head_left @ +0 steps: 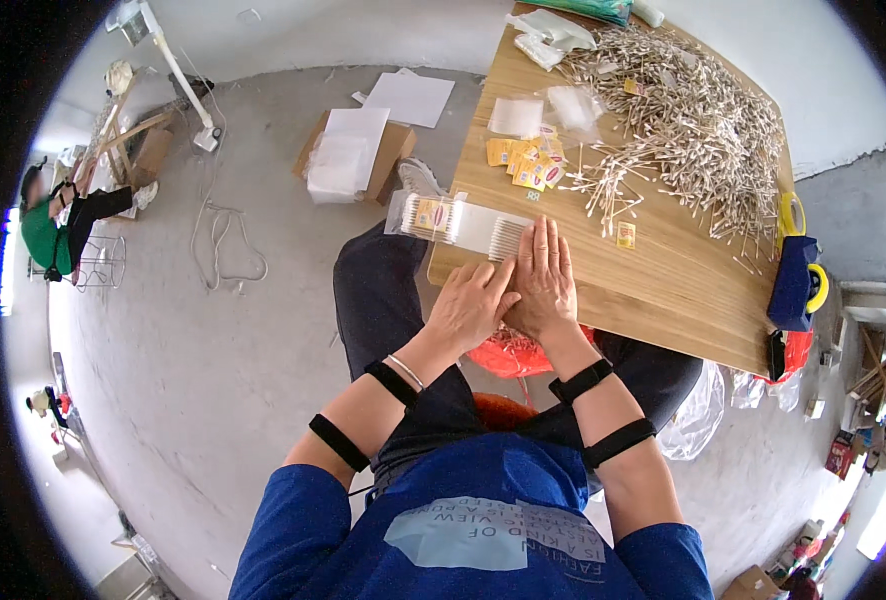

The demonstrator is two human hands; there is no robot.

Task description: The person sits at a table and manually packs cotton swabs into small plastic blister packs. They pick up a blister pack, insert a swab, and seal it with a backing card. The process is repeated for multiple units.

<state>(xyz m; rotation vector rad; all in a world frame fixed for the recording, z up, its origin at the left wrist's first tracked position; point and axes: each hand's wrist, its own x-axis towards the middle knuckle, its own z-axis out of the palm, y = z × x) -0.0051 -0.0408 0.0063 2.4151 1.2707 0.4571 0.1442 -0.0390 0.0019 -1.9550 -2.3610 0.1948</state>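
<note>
My left hand [471, 305] is at the table's near edge, fingers bent toward the right and thumb apart, fingertips at the near end of a row of cotton swabs [504, 238]. Flat and stretched out, my right hand [546, 280] lies against the right side of that row, its fingers pointing away from me. The hands touch each other. A white card strip [474, 228] reaches left from the row to a clear bag of cotton swabs [411, 214] with a yellow label card [433, 215] on top. What lies beneath my palms is hidden.
A large heap of loose cotton swabs [713, 130] covers the table's [653, 285] far right. Nearby are yellow cards [531, 165], clear bags [516, 117] and a blue tape dispenser [793, 285]. A red bag [508, 355] hangs below the edge. Left stands a cardboard box [393, 160]; farther off sits another person [48, 230].
</note>
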